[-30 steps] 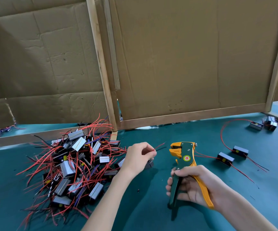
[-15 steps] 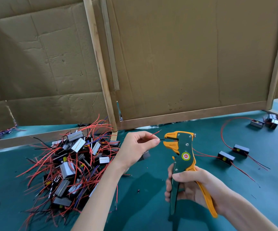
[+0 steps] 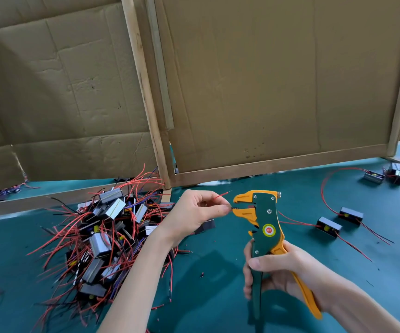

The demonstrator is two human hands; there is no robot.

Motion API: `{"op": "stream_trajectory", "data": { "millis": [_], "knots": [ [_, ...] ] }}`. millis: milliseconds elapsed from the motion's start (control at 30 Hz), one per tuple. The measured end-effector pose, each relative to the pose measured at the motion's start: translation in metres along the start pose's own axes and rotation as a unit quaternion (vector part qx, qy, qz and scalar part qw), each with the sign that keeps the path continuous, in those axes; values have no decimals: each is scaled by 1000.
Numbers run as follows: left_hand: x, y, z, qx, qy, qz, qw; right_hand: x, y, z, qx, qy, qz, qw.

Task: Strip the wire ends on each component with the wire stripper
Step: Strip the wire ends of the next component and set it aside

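Right now the left hand point(image 3: 195, 210) pinches a thin black wire point(image 3: 234, 208) between thumb and forefinger. The wire tip is just at the open mouth of the wire stripper point(image 3: 265, 227); can't tell if it sits between the jaws yet. A red wire point(image 3: 221, 195) from the same pinch sticks up past the fingertips.

The component point(image 3: 206, 225) hangs just under the left palm, mostly hidden. The right hand point(image 3: 283, 272) wraps both stripper handles, tool upright, handles spread, not squeezed.

Progress looks early. A big pile of components point(image 3: 107, 236) with red and black leads lies on the table point(image 3: 206, 308) left of the left hand, presumably waiting. Right of the right hand lie two components point(image 3: 329, 227), and far components point(image 3: 374, 177) lie well beyond. These are likely done, but the ends are too small to confirm. An insulation scrap point(image 3: 202, 274) lies between the hands.

Left to do: seat the wire, squeeze, do the red lead, then work through the pile.
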State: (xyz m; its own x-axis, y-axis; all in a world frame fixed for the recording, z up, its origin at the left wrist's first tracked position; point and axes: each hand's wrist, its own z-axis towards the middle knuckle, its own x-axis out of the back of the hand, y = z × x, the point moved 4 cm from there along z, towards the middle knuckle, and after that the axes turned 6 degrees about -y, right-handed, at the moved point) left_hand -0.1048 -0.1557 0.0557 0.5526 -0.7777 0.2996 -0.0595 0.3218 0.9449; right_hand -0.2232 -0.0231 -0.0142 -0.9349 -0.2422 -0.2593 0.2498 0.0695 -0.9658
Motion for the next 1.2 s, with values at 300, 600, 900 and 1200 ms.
{"op": "stream_trajectory", "data": {
  "millis": [300,600,900,1200],
  "knots": [
    [5,4,-4,-25,-35,23,999,-7,-3,-5,-25,53,-6,998],
    [-5,-16,1,7,-37,-19,999,-9,-3,0,8,104,108,989],
    [8,-11,6,-80,107,22,991,-1,-11,-2,48,77,124,988],
    [5,3,2,-95,95,57,989,0,-7,0,41,36,79,995]
  ]
}}
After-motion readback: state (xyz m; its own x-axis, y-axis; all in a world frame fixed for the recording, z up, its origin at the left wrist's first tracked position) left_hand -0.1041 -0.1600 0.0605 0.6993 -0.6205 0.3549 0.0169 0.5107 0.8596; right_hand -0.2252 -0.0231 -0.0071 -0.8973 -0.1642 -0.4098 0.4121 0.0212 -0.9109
